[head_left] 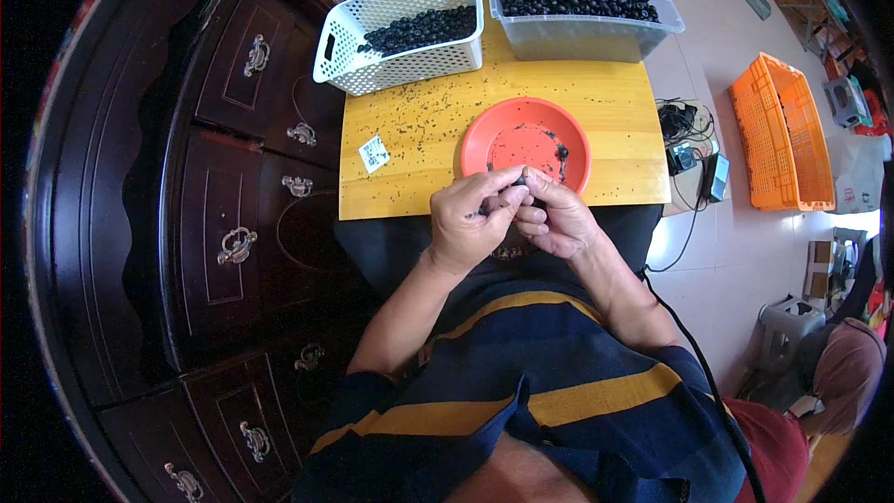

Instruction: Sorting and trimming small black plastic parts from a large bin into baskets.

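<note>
Over the near rim of a round red basin [503, 121], my left hand [464, 225] and my right hand [564, 222] meet with their fingers closed. Between the fingertips is a small black part [521, 182], mostly covered by the fingers; its exact kind does not show. Both hands pinch at it. Dark specks and a few small black pieces [562, 153] lie in the basin, mainly at its right side. A white perforated basket [419, 68], partly filled with small black round parts, stands at the back left. Beside it, a clear plastic bin [577, 40] is heaped with similar parts.
Black crumbs are scattered over the yellow wooden table [619, 130], with a white printed label [373, 155] at left. Dark wooden drawers [233, 168] flank the left. An orange crate [768, 140], cables [687, 121] and another person's leg [849, 368] are at right.
</note>
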`<action>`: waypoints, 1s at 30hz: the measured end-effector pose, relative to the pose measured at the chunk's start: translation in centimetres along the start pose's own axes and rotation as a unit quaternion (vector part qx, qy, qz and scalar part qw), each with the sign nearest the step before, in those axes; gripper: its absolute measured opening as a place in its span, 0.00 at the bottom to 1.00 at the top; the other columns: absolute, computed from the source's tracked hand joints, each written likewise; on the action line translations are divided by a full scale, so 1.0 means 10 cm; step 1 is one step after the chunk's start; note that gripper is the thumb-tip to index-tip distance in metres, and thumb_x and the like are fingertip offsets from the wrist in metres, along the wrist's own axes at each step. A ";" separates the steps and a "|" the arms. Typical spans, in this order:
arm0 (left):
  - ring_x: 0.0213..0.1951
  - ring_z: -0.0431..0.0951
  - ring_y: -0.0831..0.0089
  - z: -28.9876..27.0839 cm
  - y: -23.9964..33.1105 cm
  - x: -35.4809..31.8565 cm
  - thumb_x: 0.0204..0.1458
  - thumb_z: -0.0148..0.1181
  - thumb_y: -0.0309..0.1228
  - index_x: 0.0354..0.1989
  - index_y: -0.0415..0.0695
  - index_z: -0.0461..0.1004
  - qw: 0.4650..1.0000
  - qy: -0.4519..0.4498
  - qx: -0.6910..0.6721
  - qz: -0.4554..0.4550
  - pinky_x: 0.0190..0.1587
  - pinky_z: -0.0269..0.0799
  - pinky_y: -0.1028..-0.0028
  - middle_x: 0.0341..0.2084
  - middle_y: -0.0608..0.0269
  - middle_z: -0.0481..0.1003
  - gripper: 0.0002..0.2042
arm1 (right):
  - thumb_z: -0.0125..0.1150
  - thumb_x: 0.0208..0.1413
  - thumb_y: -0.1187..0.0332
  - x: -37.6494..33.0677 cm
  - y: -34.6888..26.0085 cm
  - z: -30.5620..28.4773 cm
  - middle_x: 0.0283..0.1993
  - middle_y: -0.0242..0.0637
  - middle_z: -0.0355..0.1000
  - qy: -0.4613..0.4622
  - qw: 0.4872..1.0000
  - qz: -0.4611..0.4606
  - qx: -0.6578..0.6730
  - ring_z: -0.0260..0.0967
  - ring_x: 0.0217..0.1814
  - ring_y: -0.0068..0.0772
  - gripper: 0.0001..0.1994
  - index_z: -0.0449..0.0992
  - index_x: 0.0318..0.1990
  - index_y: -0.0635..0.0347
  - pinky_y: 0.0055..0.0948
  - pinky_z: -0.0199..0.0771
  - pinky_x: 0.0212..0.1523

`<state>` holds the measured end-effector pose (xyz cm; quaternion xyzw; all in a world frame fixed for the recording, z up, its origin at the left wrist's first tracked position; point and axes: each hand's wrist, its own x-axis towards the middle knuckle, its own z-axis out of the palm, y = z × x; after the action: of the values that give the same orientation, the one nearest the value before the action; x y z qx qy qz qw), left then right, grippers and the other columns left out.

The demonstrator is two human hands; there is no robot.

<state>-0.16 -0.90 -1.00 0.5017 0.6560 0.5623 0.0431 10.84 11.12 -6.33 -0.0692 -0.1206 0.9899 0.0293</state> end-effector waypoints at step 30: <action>0.22 0.80 0.60 -0.32 -0.05 0.10 0.56 0.63 0.56 0.30 0.47 0.70 0.953 -0.154 0.240 0.099 0.24 0.74 0.62 0.19 0.62 0.76 0.23 | 0.61 0.68 0.57 -0.04 -0.06 0.05 0.27 0.19 0.61 -0.043 0.980 -0.007 -0.194 0.45 0.19 0.08 0.11 0.69 0.38 0.51 0.13 0.43 0.17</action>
<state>-2.90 -2.37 0.27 0.6402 0.7041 0.3053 -0.0340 11.15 11.50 -5.62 -0.0297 -0.3117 0.9496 0.0170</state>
